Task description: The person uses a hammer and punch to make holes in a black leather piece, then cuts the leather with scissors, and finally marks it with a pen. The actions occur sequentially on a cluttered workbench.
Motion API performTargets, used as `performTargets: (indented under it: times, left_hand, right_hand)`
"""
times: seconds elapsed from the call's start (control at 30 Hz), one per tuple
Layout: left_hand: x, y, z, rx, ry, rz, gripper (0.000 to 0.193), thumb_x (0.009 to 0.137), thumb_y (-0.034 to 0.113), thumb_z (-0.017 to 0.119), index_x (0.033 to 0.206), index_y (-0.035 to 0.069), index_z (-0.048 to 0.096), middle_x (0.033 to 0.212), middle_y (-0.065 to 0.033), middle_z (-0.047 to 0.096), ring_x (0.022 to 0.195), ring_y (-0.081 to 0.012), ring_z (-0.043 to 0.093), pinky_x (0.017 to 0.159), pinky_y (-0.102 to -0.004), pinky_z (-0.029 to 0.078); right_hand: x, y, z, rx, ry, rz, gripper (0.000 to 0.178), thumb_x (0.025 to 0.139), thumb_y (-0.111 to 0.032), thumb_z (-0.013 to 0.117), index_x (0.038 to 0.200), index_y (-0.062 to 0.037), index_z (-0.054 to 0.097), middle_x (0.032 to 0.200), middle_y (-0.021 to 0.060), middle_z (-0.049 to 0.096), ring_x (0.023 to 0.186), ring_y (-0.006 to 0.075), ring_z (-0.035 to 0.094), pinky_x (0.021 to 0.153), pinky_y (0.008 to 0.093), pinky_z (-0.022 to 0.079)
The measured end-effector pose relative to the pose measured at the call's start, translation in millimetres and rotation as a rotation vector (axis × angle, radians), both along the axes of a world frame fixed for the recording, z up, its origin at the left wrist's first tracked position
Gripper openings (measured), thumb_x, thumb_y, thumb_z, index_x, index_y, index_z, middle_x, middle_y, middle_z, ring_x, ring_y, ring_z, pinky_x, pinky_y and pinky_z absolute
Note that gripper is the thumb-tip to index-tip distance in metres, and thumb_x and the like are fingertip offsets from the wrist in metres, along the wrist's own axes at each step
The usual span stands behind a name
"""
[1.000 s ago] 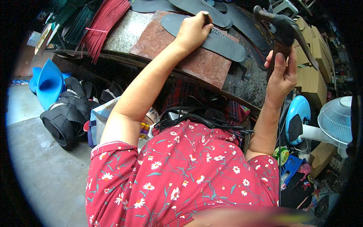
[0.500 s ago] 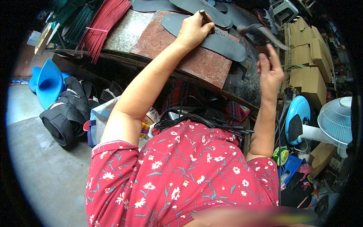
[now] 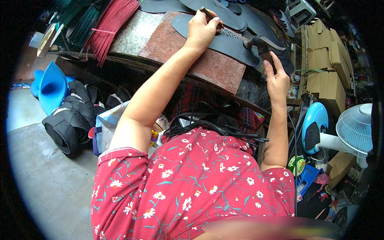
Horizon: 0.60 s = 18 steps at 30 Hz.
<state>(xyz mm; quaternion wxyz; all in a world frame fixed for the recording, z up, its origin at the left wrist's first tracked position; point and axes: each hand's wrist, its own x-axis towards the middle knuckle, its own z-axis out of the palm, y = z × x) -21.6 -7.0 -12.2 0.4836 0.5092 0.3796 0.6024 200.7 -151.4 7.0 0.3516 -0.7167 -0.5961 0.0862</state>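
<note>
My left hand (image 3: 200,36) grips a dark rod-like punch (image 3: 205,13) above a dark grey shoe sole (image 3: 234,51). Small holes run along the sole's far edge, close to the fingers. This sole lies on a reddish stone slab (image 3: 219,77). To the right, my right hand (image 3: 277,82) is closed around the handle of a hammer (image 3: 264,49), whose head is beside the sole's right end. Whether the head touches the sole I cannot tell. The punch's lower tip is hidden by my left hand.
More grey soles (image 3: 224,16) lie along the far side of the bench. Bundles of red strips (image 3: 110,28) hang at the left. Cardboard boxes (image 3: 328,86) and a white fan (image 3: 356,128) stand at the right. Black rolls (image 3: 66,128) and blue sheets (image 3: 53,88) are on the floor.
The hammer, blurred by motion before, has come down and left toward the sole with my right hand. My left hand has shifted slightly left with the punch, which now tilts more.
</note>
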Motion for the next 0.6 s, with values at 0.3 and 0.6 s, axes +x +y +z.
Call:
performTargets:
  times: [0.3,0.6]
  left_hand:
    - [-6,-3,0,0.329,0.642,0.080,0.019,0.088,0.013,0.068,0.099,0.000,0.060,0.085,-0.0116,0.071,0.075,-0.0190,0.069,0.071,-0.0325,0.055]
    - [4,-15,8,0.598,0.916,0.085,0.021,0.087,0.010,0.065,0.102,0.002,0.054,0.087,-0.0213,0.066,0.082,-0.0340,0.068,0.071,-0.0392,0.054]
  right_hand:
    - [-13,-4,35,0.208,0.327,0.093,0.043,0.091,-0.027,0.070,0.128,-0.0086,0.062,0.094,0.0045,0.071,0.074,0.0074,0.059,0.068,0.0246,0.050]
    - [-18,5,25,0.158,0.127,0.110,0.041,0.091,-0.032,0.067,0.125,-0.0095,0.061,0.099,0.0202,0.069,0.086,0.0296,0.070,0.073,0.0341,0.052]
